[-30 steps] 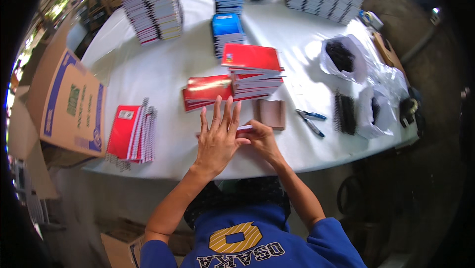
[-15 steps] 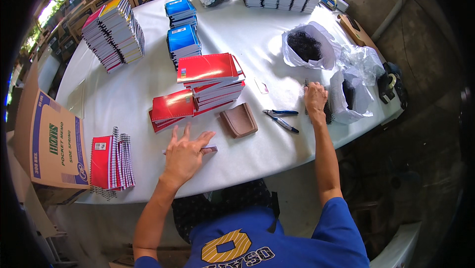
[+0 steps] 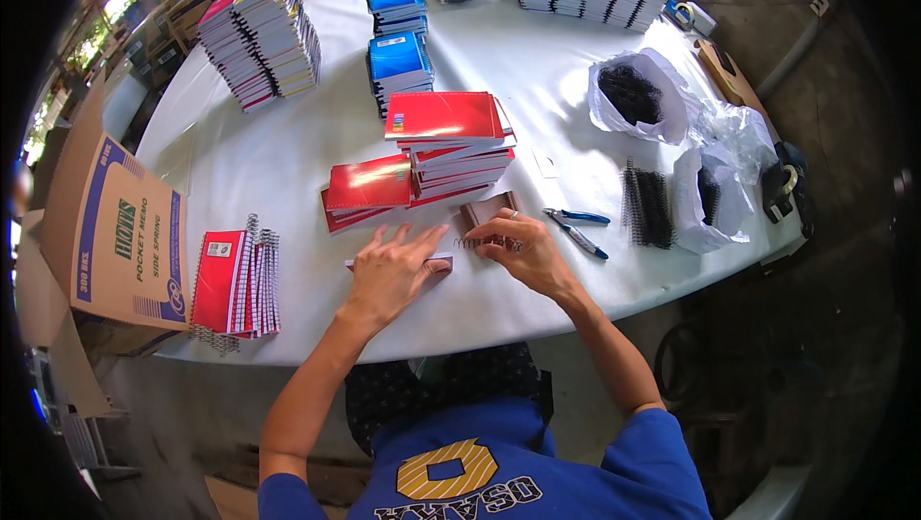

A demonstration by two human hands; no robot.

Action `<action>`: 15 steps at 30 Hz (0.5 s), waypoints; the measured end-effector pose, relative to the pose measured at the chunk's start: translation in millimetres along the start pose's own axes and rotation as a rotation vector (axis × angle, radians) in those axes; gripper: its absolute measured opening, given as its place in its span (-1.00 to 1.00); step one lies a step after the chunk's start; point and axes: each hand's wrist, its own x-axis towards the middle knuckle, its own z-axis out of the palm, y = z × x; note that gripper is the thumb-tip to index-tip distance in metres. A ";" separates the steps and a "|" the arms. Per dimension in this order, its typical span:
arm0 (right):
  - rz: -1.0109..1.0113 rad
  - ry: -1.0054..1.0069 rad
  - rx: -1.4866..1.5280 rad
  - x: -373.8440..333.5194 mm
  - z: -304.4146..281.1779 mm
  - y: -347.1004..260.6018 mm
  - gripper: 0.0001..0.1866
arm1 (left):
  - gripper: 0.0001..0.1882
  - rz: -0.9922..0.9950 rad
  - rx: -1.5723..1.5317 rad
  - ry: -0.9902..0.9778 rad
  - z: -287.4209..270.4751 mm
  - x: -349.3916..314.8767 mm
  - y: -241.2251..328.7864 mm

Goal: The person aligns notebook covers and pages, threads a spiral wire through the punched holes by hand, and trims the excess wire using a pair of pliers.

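My left hand (image 3: 389, 275) rests over a small unbound pad (image 3: 439, 264) near the table's front edge, thumb and fingers gripping it. Only a thin strip of the pad shows; the rest is under my hand. Just right of it, my right hand (image 3: 526, 253) pinches a dark spiral binding coil (image 3: 470, 243), whose free end points toward the pad. A brown curved block (image 3: 491, 208) sits right behind my right fingers, partly hidden by them. Beyond both hands are piled red-covered pads (image 3: 443, 117), with a lower red stack (image 3: 369, 182) at their left.
Blue-handled pliers (image 3: 580, 229) lie right of my right hand. A row of coils (image 3: 649, 203) and white bags of coils (image 3: 641, 93) stand farther right. Coil-bound red notebooks (image 3: 223, 275) and a cardboard box (image 3: 129, 242) are at left. Blue notebooks (image 3: 398, 59) and tall notebook stacks (image 3: 264, 45) stand behind.
My right hand has left the row of coils and come left beside my left hand, carrying a coil. My left hand keeps its grip on the pad. The whole view has shifted slightly.
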 end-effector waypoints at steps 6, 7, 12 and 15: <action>-0.039 -0.083 0.046 6.7 2.6 11.7 -0.81 | -0.41 0.014 0.013 0.001 0.2 2.7 -1.1; -0.057 -0.095 0.042 6.5 0.6 11.2 -0.81 | -0.40 0.019 0.008 -0.005 0.3 3.4 -1.0; -0.032 -0.266 -0.019 14.7 -3.9 11.0 -0.82 | -0.40 0.019 0.036 -0.010 -1.2 4.4 -2.7; -0.125 -0.214 -0.171 13.3 -0.8 9.3 -0.75 | -0.39 0.029 0.016 0.042 -5.4 9.3 7.1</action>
